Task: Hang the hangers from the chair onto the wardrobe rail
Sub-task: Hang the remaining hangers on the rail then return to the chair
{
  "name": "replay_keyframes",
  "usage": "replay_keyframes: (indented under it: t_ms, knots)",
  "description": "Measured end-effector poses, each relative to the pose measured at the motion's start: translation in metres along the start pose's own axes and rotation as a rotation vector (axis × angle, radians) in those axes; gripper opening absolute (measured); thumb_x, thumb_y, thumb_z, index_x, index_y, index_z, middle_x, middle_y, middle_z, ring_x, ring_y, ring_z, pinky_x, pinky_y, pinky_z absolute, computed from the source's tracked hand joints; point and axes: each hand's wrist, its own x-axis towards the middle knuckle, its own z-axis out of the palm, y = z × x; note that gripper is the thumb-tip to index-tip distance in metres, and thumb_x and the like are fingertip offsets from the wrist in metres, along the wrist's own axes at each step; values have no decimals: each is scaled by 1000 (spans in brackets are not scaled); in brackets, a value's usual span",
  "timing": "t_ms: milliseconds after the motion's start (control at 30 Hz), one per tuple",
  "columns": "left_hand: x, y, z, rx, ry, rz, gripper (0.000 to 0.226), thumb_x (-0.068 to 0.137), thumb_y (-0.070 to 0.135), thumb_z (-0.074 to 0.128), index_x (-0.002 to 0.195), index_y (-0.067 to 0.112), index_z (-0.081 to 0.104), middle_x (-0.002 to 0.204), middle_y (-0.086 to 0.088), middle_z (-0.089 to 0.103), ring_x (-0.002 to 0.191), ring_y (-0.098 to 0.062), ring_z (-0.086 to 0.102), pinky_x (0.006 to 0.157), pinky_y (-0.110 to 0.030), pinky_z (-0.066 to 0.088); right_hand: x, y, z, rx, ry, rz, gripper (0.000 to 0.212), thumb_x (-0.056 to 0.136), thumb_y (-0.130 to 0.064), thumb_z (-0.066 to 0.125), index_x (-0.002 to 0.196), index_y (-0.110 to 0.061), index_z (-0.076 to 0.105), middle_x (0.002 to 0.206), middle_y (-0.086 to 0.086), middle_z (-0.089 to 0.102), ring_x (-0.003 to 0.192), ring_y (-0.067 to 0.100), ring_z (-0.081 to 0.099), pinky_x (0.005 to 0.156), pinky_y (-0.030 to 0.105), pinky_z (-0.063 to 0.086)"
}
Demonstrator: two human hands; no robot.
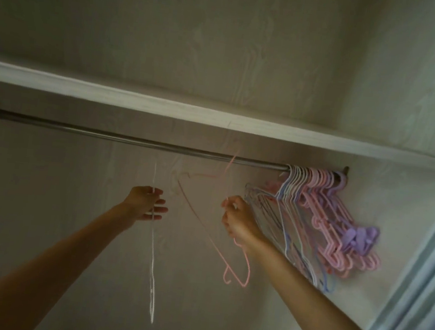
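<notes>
A metal wardrobe rail (132, 136) runs under a white shelf. Several pink, white, blue and purple hangers (322, 219) hang bunched at its right end. My left hand (147, 204) pinches a thin white hanger (152, 266) seen edge-on, its hook reaching up toward the rail. My right hand (237, 219) grips a pink hanger (204, 218), blurred, with its hook up near the rail at mid-right. Both hands are raised a little below the rail. The chair is out of view.
A white shelf (163, 103) sits just above the rail. The wardrobe's back wall and right side wall (411, 92) close the space. A pale sliding door frame (422, 272) stands at the right edge. The rail left of the bunch is bare.
</notes>
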Motion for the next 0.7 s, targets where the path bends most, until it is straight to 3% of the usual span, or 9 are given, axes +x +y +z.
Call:
replay_keyframes:
  t_ms: [233,333,400,500,633,700]
  knots:
    - [-4,13,7,35,-16,26,32,99,6,39,128,-2,50,126,-19,57,113,-35,58,85,-39,48,16,1,8,34,-121,139,17,96,-6,29,88,-13,42,61,7,42,45,14,34,37,15,25]
    - [-8,15,10,48,-23,27,32,99,7,40,128,-2,50,127,-20,56,117,-36,56,84,-39,47,16,15,11,-109,-133,110,11,98,-14,33,97,-10,44,67,7,52,50,17,50,45,26,44]
    - [-9,15,8,51,-27,32,33,99,8,40,129,-2,49,124,-19,57,117,-35,56,85,-38,47,19,19,6,-230,-157,93,12,96,-16,38,100,-10,48,77,9,62,64,21,61,64,36,57]
    - [-8,16,4,71,-28,48,32,99,8,40,129,-1,50,128,-19,56,116,-35,57,85,-38,48,25,14,-9,-587,-86,-71,29,94,-26,46,117,-10,51,113,12,63,103,30,60,86,33,49]
    - [-9,17,-5,103,-54,68,32,99,8,40,128,0,50,128,-20,56,115,-34,57,84,-38,47,42,-26,-25,-766,298,-502,47,94,-34,48,132,-7,42,131,15,49,122,33,45,98,42,40]
    - [-7,19,-7,112,-56,64,31,99,8,41,127,0,51,127,-20,57,114,-34,58,85,-38,48,61,-46,-24,-902,288,-610,57,95,-39,45,141,-9,32,141,13,40,131,30,35,108,43,28]
